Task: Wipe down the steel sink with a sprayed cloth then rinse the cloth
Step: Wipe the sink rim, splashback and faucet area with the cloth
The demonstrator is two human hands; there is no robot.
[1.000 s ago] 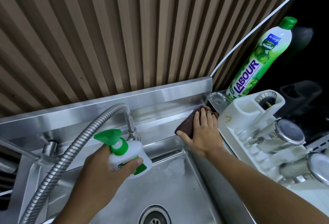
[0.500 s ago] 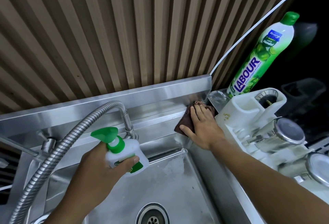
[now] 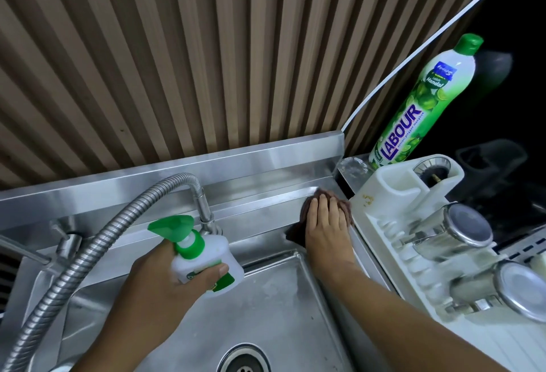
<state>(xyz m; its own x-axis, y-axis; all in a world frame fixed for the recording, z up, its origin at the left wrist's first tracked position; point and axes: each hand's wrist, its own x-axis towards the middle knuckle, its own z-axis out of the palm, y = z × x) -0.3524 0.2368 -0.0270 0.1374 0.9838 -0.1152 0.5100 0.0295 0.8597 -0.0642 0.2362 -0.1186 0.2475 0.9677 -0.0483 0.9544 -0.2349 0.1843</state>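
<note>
I am in the wiping step: my right hand [image 3: 326, 229] presses flat, fingers spread, on the brown cloth [image 3: 298, 231] at the steel sink [image 3: 266, 297]'s back right ledge, my left hand [image 3: 165, 280] grasping the spray bottle [image 3: 204, 262], and next I should sweep leftward.

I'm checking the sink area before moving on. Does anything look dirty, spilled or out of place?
Yes. The white drying rack has small brownish specks near its back corner, beside the right hand pressing the cloth. A whitish smear marks the steel sink basin floor.
</note>
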